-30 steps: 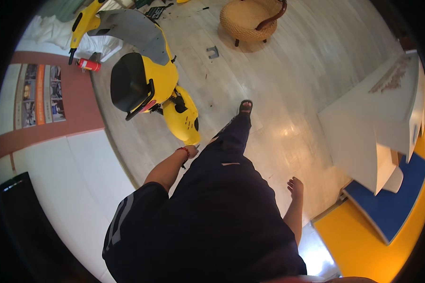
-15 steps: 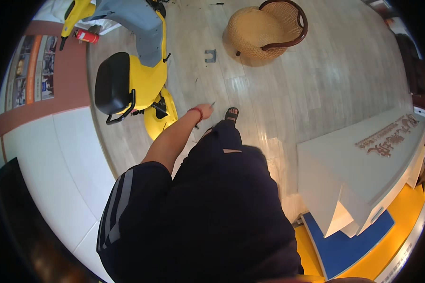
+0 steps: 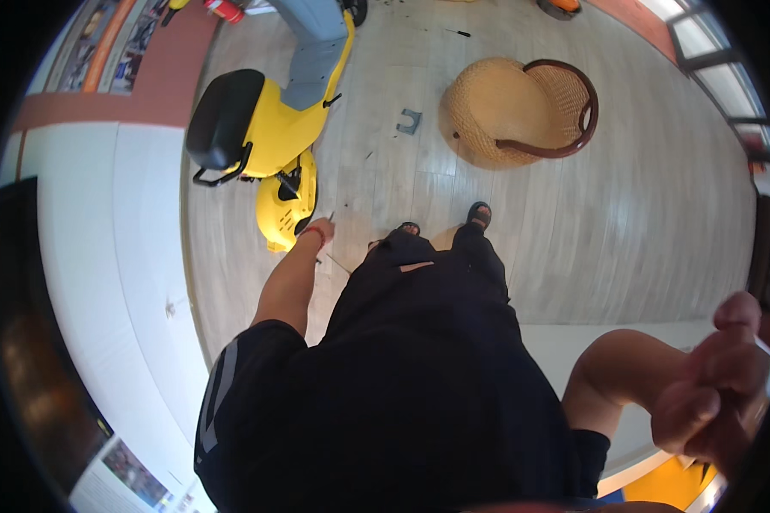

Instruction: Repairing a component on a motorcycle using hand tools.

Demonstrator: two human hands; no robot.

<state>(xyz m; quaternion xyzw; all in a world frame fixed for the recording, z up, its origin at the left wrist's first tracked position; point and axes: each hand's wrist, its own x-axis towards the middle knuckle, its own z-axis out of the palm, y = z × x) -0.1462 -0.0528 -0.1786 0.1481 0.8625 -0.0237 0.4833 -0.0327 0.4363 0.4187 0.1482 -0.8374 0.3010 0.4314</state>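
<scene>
Scooter (image 3: 269,120) stands near my left hand (image 3: 323,229), which seems curled round a thin thing (image 3: 331,216) (too small to name). My right hand (image 3: 714,385) is up, half curled; I can't tell if it's empty. Best keep the thin thing off my leg.

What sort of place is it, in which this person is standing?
Probably a shop or showroom: a yellow scooter stands indoors, a panel with pictures is on the wall, and there is a wicker chair.
</scene>
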